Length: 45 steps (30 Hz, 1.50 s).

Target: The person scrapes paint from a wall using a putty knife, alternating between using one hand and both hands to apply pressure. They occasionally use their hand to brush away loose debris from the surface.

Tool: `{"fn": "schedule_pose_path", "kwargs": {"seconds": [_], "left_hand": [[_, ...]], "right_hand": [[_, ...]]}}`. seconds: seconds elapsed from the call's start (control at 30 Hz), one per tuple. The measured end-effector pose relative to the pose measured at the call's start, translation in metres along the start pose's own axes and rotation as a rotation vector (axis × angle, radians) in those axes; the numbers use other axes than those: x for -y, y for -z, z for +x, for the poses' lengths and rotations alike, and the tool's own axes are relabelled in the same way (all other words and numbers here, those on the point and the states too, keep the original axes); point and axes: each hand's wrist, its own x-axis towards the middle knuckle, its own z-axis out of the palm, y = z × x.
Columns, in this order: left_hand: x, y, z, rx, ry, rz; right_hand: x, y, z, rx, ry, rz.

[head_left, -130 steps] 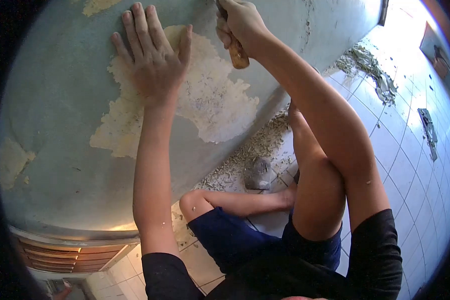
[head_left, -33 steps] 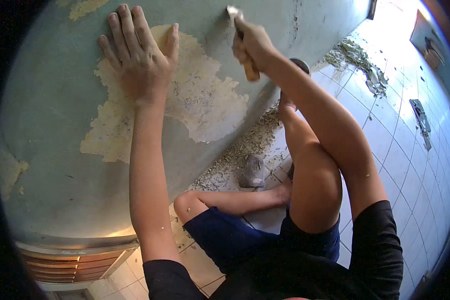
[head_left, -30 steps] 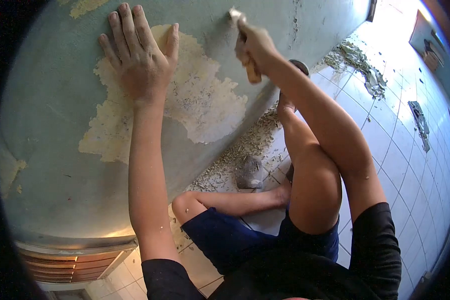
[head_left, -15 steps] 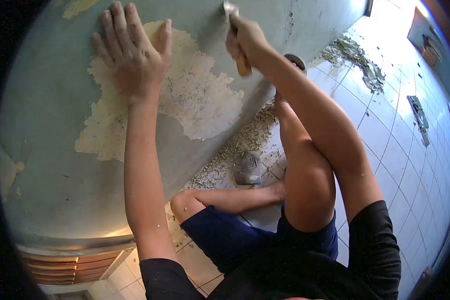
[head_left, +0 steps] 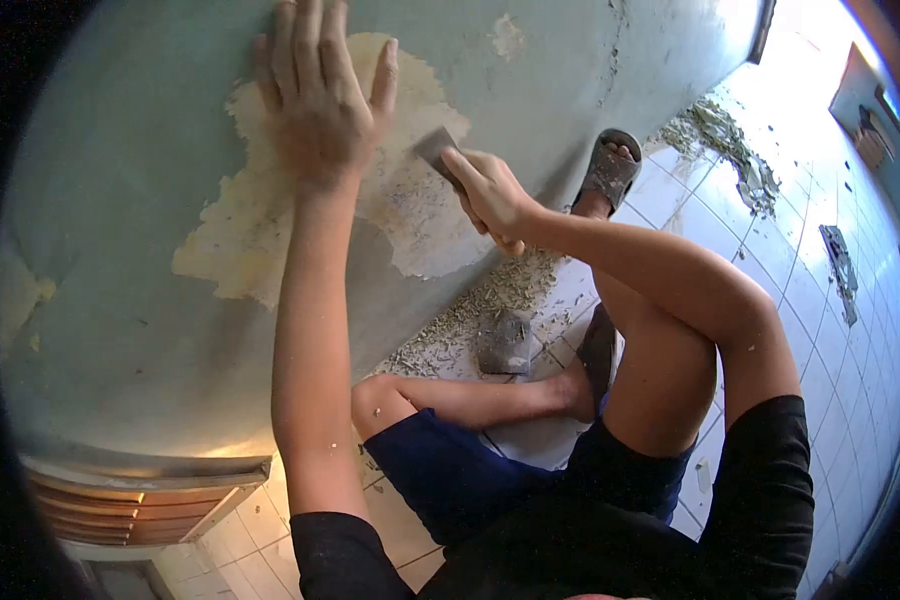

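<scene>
My left hand (head_left: 322, 100) lies flat against the green painted wall (head_left: 130, 200), fingers stretched upward and thumb out to the side. It overlaps the left part of a large bare patch (head_left: 420, 225) where the paint is gone and pale plaster shows. In my right hand (head_left: 490, 195) is a putty knife (head_left: 436, 150), its wide metal blade angled up and left over the patch's right side. The end of its wooden handle shows below my fist. Blade and left hand are a short way apart.
Paint flakes (head_left: 515, 285) lie along the wall's foot, around a flat grey plate (head_left: 505, 343). Larger peeled heaps (head_left: 735, 150) and a dark scrap (head_left: 840, 270) sit on the white tiles (head_left: 780, 270). My sandalled foot (head_left: 610, 170) is beside the wall. A slatted wooden panel (head_left: 130, 515) is at lower left.
My right hand has brought the putty knife down from the upper wall to the bare patch's right side. My left hand stays spread on the wall; the whole view has shifted a little.
</scene>
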Motion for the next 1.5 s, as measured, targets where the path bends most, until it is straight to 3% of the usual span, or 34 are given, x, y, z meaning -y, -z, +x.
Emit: {"fn": "schedule_pose_path", "kwargs": {"seconds": [0.17,0.23,0.3,0.33,0.4,0.47,0.5,0.73,0.8,0.83,0.9,0.93,1.03,1.13,1.5], "left_hand": [[-0.029,0.04,-0.061,-0.031,0.291,-0.209],[-0.06,0.073,-0.081,0.193,0.795,-0.427],[-0.083,0.087,-0.109,0.243,1.187,-0.572],[-0.086,0.093,-0.116,0.233,1.192,-0.555],[-0.091,0.104,-0.128,0.38,1.557,-1.075],[-0.097,0.109,-0.139,0.329,1.592,-1.076],[-0.097,0.111,-0.142,0.298,1.618,-1.087],[-0.071,0.127,-0.105,0.108,1.636,-1.032],[-0.055,0.122,-0.084,0.088,1.562,-0.963],[-0.048,0.115,-0.08,0.098,1.565,-0.964],[-0.038,0.099,-0.075,0.17,1.311,-0.978],[-0.034,0.091,-0.071,0.184,1.315,-0.986],[-0.034,0.084,-0.046,0.204,1.155,-1.009],[-0.034,0.064,-0.053,0.178,1.239,-1.1],[-0.041,0.057,-0.058,0.201,1.144,-1.094]], "right_hand": [[-0.018,0.003,-0.011,0.1,0.156,-0.214],[-0.015,0.002,-0.008,0.117,0.184,-0.286],[-0.004,-0.004,-0.013,0.151,0.216,-0.302],[0.001,-0.008,-0.017,0.167,0.222,-0.316],[0.004,-0.02,-0.023,0.223,0.248,-0.344],[0.006,-0.034,-0.03,0.276,0.378,-0.236],[0.02,-0.033,-0.037,0.329,0.265,-0.28],[0.032,-0.033,-0.05,0.501,0.1,-0.233],[0.038,-0.034,-0.058,0.516,-0.054,-0.067],[0.041,-0.036,-0.062,0.513,-0.062,-0.062],[0.045,-0.039,-0.07,0.491,-0.127,-0.014],[0.045,-0.041,-0.071,0.483,-0.138,-0.008],[0.049,-0.043,-0.071,0.456,-0.162,0.251],[0.053,-0.043,-0.066,0.341,-0.128,0.191],[0.043,-0.057,-0.056,0.177,0.07,0.178]]}}
